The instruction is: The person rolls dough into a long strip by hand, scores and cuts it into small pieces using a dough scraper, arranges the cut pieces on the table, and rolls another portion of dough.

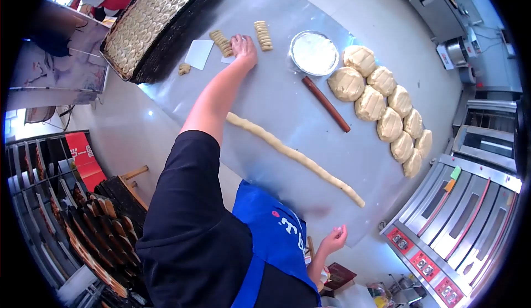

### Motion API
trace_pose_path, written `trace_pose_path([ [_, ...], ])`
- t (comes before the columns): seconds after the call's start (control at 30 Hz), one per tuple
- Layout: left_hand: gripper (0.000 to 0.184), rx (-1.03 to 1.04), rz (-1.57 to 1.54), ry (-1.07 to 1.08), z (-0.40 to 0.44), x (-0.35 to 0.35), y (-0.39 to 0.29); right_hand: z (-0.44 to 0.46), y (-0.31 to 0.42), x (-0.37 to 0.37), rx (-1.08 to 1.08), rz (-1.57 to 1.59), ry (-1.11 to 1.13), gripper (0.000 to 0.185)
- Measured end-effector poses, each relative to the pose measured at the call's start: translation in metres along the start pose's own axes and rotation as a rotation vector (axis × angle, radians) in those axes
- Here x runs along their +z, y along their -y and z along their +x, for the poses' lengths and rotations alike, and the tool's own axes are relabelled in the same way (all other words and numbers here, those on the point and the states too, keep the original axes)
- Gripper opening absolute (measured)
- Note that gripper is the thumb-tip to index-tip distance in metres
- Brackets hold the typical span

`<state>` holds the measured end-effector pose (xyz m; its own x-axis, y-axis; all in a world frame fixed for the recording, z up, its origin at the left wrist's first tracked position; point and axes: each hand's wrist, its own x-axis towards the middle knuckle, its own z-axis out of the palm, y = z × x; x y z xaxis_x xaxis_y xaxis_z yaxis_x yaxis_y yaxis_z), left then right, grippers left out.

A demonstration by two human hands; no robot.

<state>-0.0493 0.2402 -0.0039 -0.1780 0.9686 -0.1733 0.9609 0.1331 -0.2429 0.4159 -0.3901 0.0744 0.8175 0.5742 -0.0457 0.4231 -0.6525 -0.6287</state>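
Over smooth metal (265, 97), the left hand (243, 50) curves beside ridged dough pieces (221, 43).

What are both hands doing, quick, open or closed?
Left hand: at a row of dough pieces; can't tell if it grips.
Right hand: partly open, nothing seen in it.

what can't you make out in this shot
All in the head view:
- left hand: its palm and whatever lies under it, hidden by the hand itself
- round pan: what its pale contents are, washed out by brightness
- large dark tray: its far end, cut off by the top edge
- oven control panels: settings, too small to read
- apron: full lettering, lost in folds
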Motion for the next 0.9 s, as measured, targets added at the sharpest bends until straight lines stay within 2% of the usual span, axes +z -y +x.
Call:
trace_pose_path([
  [0.07, 0.075, -0.021, 0.025, -0.044, -0.006, 0.002, 0.0, -0.002, -0.004, 0.001, 0.011, -0.025, 0.015, 0.031],
  [0.13, 0.066, 0.012, -0.191, -0.443, -0.018, 0.002, 0.014, -0.005, -0.002, 0.003, -0.026, -0.007, -0.031, 0.03],
  [0.2, 0.06, -0.056, -0.449, -0.408, -0.023, -0.014, 0.046, -0.007, 0.0, 0.0, 0.005, -0.005, -0.03, 0.03],
  [0.27, 0.067, -0.356, -0.412, -0.388, -0.015, -0.005, 0.086, -0.01, -0.002, -0.004, 0.034, -0.007, -0.022, 0.029],
  [0.33, 0.085, -0.684, -0.398, -0.21, -0.006, 0.002, 0.128, -0.014, -0.006, -0.006, 0.029, -0.011, -0.008, 0.029],
  [0.4, 0.106, -0.693, -0.213, 0.026, 0.002, 0.025, 0.168, -0.015, -0.009, -0.007, 0.024, -0.031, -0.002, 0.029],
  [0.47, 0.114, -0.6, -0.285, 0.23, -0.005, 0.022, 0.19, -0.013, -0.013, -0.008, 0.02, -0.05, 0.002, 0.029],
  [0.67, 0.117, -0.549, -0.349, 0.244, -0.005, 0.036, 0.196, 0.008, -0.003, -0.008, -0.073, -0.009, 0.004, 0.031],
  [0.77, 0.122, -0.59, -0.329, 0.248, -0.005, 0.034, 0.195, 0.014, 0.008, -0.008, -0.07, 0.023, 0.019, 0.031],
  [0.83, 0.129, -0.479, -0.357, 0.244, -0.003, 0.04, 0.204, 0.017, 0.01, -0.005, -0.046, 0.014, 0.015, 0.029],
  [0.9, 0.132, -0.504, -0.358, 0.255, 0.001, 0.046, 0.207, 0.018, 0.008, -0.007, -0.071, -0.023, 0.024, 0.029],
])
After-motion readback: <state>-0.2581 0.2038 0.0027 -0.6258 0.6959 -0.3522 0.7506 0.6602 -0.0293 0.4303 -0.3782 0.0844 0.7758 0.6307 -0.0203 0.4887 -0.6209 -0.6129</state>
